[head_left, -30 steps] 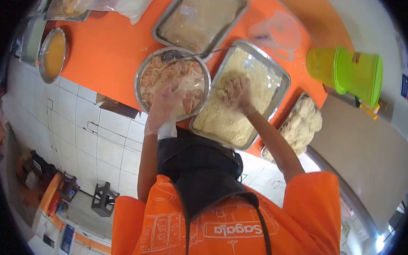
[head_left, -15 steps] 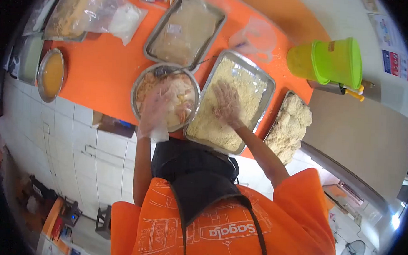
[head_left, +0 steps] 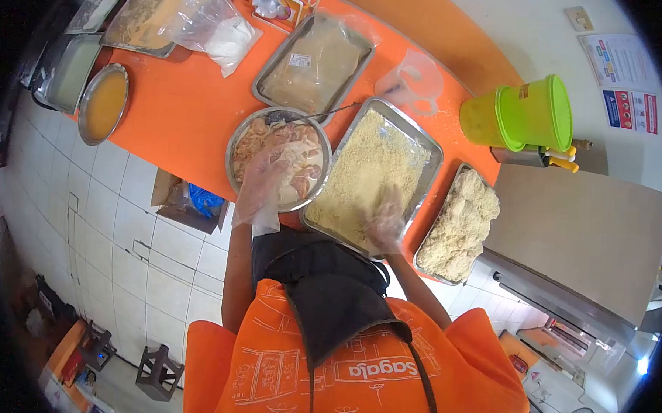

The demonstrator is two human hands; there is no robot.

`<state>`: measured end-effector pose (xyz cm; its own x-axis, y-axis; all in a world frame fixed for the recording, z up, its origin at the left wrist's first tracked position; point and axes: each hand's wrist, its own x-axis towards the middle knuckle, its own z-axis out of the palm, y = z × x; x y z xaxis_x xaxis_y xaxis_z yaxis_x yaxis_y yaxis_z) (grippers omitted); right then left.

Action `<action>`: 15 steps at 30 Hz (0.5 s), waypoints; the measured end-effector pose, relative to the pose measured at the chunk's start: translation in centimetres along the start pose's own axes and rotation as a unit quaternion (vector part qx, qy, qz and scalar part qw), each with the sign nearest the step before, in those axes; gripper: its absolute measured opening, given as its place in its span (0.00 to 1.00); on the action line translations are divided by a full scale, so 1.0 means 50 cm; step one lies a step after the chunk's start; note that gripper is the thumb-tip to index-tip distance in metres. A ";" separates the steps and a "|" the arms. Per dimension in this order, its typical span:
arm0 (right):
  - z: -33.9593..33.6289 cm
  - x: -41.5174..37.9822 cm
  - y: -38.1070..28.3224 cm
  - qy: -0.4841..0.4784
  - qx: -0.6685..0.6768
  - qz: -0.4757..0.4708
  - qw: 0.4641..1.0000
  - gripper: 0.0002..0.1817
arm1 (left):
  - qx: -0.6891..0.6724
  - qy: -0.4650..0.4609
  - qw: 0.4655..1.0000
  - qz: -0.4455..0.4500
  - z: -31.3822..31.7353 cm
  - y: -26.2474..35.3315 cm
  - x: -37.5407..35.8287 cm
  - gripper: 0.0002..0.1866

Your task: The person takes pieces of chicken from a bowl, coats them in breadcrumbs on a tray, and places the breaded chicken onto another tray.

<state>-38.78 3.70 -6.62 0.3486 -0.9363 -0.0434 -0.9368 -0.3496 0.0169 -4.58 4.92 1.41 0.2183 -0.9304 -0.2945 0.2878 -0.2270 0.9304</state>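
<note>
My left hand (head_left: pixel 262 180), in a clear plastic glove, reaches over the near left rim of a round metal bowl (head_left: pixel 230 165). Its fingers stretch toward the pieces of raw meat (head_left: pixel 302 179) inside, partly coated in something whitish. A dark-headed utensil (head_left: pixel 279 117) leans in that bowl, its long handle crossing to the right. To the right, my right hand (head_left: pixel 387 220), gloved too, lies with fingers outstretched in the pale yellow crumbs (head_left: pixel 362 175) near the close edge of a metal tray (head_left: pixel 424 182). Motion smears the fingers a little.
Another tray (head_left: pixel 462 168) of heaped, coated pieces (head_left: pixel 459 227) stands at the right. Behind the bowl lies a tray (head_left: pixel 261 85) with a wrapped bag. A bowl of orange liquid (head_left: pixel 104 106), a bag of white powder (head_left: pixel 231 43), a clear jug (head_left: pixel 418 81) and green buckets (head_left: pixel 531 112) stand around.
My right hand has slid from the middle of the crumbs to the near right side of the tray. My left hand stays at the bowl. The view has shifted slightly.
</note>
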 end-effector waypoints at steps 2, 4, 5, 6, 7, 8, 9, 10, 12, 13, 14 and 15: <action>-0.042 -0.015 -0.029 -0.036 -0.009 -0.001 0.999 0.47 | 0.011 0.002 1.000 0.016 -0.002 -0.018 -0.003 0.19; -0.049 -0.020 -0.031 -0.066 -0.001 0.004 0.998 0.47 | 0.100 -0.002 0.995 0.022 -0.001 -0.008 -0.011 0.19; -0.036 -0.021 -0.023 -0.078 0.011 0.010 0.997 0.47 | 0.145 -0.003 0.989 0.025 -0.001 -0.002 -0.015 0.19; -0.024 -0.019 -0.015 -0.088 0.023 0.016 0.996 0.46 | 0.117 -0.009 0.993 0.025 0.001 -0.003 -0.017 0.19; -0.010 -0.016 -0.007 -0.077 0.047 0.025 0.996 0.43 | 0.087 -0.015 0.996 0.025 0.003 -0.010 -0.019 0.19; 0.004 -0.013 0.001 -0.067 0.072 0.033 0.995 0.41 | 0.056 -0.019 0.998 0.025 0.004 -0.015 -0.022 0.19; -0.002 -0.006 0.001 -0.058 0.096 0.039 0.993 0.39 | 0.068 -0.011 0.997 0.029 0.005 -0.016 -0.025 0.19; -0.011 0.000 0.006 -0.070 0.122 0.050 0.989 0.35 | 0.079 -0.002 0.996 0.032 0.004 -0.016 -0.029 0.19; -0.033 0.015 0.015 -0.095 0.174 0.068 0.978 0.29 | 0.081 0.008 0.996 0.026 -0.001 -0.025 -0.032 0.19; -0.034 0.023 0.019 -0.061 0.189 0.037 0.979 0.26 | 0.072 0.007 0.997 0.016 -0.007 -0.035 -0.032 0.19; -0.034 0.033 0.022 -0.028 0.203 0.004 0.979 0.23 | 0.064 0.007 0.998 0.006 -0.012 -0.045 -0.033 0.19; -0.033 0.044 0.025 0.005 0.218 -0.028 0.976 0.21 | 0.076 0.018 0.997 0.003 -0.008 -0.033 -0.041 0.19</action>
<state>-39.14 1.15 -5.03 0.3972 -0.9174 -0.0231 -0.8403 -0.3535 -0.4110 -5.11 7.32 0.37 0.2536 -0.9214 -0.2945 0.1424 -0.2656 0.9535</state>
